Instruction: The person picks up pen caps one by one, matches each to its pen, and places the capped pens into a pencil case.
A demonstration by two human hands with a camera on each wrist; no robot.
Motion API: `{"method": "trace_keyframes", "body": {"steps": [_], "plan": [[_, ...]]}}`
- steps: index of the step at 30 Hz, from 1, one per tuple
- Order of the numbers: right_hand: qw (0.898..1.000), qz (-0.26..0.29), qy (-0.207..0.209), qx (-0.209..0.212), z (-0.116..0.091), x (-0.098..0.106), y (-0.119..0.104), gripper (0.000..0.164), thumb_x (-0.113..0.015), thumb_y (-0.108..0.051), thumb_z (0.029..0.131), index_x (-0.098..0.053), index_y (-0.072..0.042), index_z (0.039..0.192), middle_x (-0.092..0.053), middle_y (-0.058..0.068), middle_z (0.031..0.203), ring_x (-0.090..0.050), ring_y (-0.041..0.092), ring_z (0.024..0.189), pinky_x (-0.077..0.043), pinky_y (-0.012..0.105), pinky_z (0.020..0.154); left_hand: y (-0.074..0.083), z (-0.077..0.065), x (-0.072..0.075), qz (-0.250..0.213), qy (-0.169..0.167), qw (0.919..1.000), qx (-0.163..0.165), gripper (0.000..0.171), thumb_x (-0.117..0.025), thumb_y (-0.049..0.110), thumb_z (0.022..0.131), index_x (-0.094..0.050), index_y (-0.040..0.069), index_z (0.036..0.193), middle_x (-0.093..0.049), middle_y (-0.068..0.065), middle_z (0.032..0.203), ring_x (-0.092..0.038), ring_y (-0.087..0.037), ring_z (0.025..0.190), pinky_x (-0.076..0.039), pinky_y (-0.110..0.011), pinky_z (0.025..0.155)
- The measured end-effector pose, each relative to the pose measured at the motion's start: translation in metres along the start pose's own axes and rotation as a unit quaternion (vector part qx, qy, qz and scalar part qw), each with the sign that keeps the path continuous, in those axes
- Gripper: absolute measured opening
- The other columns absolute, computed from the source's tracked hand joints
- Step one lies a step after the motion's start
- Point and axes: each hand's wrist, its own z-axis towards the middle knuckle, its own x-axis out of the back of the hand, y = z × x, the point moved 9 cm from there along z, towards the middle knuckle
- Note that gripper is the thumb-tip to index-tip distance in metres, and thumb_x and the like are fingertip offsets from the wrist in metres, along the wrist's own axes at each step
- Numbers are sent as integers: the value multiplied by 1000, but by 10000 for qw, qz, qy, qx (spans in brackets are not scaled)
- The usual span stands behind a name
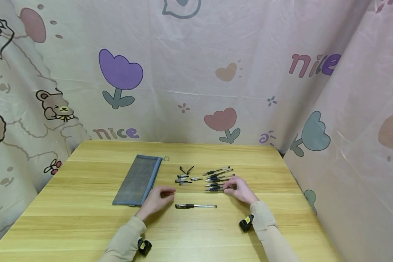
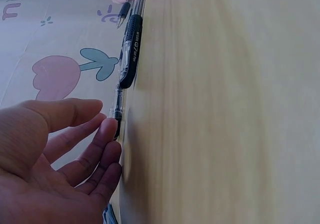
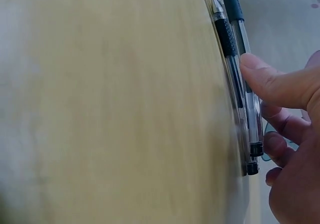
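Note:
My right hand (image 1: pixel 240 189) is at the right end of a row of uncapped gel pens (image 1: pixel 215 179), their tips pointing left. In the right wrist view, its thumb and fingers pinch the clear barrel of one gel pen (image 3: pixel 242 40), with another uncapped pen (image 3: pixel 226 39) alongside. My left hand (image 1: pixel 157 200) holds nothing, its fingers loosely bent beside the pouch. Between the hands and closer to me lies one capped gel pen (image 1: pixel 196 206), cap end to the left. Several loose black-and-clear pen caps (image 1: pixel 182 177) are scattered left of the uncapped pens.
A grey mesh zip pouch (image 1: pixel 135 180) with blue edging and a ring on its zipper lies flat on the left of the wooden table (image 1: pixel 85 174). A printed curtain (image 1: pixel 183 72) hangs behind and at both sides. Small black devices (image 1: pixel 145 247) sit at both wrists.

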Motion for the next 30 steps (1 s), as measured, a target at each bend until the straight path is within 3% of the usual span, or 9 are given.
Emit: {"method": "trace_keyframes", "body": {"steps": [10,19,24,30], "plan": [[9997,250,12,-9,-6,-1,-2,9,-76,-10,86,-76,-13,95,-67,4,106,-58,25,108,-42,57,104,-2,-1,0,-50,30,9999,96,24,-69,5,92,-72,-3,115,-75,-17,110,-70,-27,97,-55,-28,82],[9981,565,79,-247,-12,-2,-1,12,-72,-9,89,-75,-12,101,-72,6,106,-60,14,94,-49,26,84,-3,3,-2,-71,233,9988,422,24,-71,5,91,-73,0,115,-76,-13,109,-71,-25,99,-57,-38,89],[9959,854,204,-211,-15,0,-3,12,-70,-10,92,-74,-8,103,-73,9,100,-61,11,85,-50,22,76,-5,9,-3,-136,305,9978,568,25,-71,5,91,-73,2,115,-76,-10,108,-70,-23,98,-56,-39,89],[9940,1035,350,-14,-16,-1,-6,16,-69,-9,92,-72,-3,107,-73,15,100,-61,11,85,-48,20,77,-5,20,-5,-61,293,9984,488,24,-72,5,91,-73,1,114,-76,-9,104,-69,-22,95,-56,-36,86]]}}
